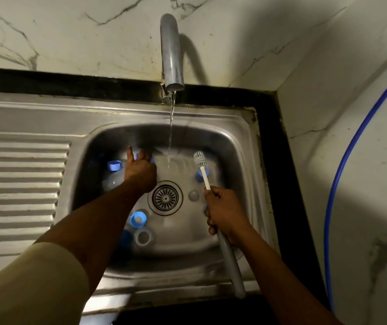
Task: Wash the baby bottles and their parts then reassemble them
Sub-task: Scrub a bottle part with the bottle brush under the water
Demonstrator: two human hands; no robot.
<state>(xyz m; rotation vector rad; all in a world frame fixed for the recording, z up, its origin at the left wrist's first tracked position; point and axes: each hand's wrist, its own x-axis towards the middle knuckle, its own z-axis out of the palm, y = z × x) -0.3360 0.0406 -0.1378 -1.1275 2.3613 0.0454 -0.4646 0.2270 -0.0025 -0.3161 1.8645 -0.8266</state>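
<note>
1. Our left hand [140,171] curls its fingers round a blurred blue bottle part [152,159], thumb raised, just left of the water stream [170,127].
2. Our right hand [223,212] grips the bottle brush [200,160] by its handle, with the bristles beyond the fingers.
3. A clear baby bottle [111,181] lies just left of the left fingers. A blue ring [138,219] and a grey cap [143,236] lie below that wrist.
4. A grey dome [193,195] sits just left of the right fingers, with the drain [165,198] between both hands in the steel sink [241,141].
</note>
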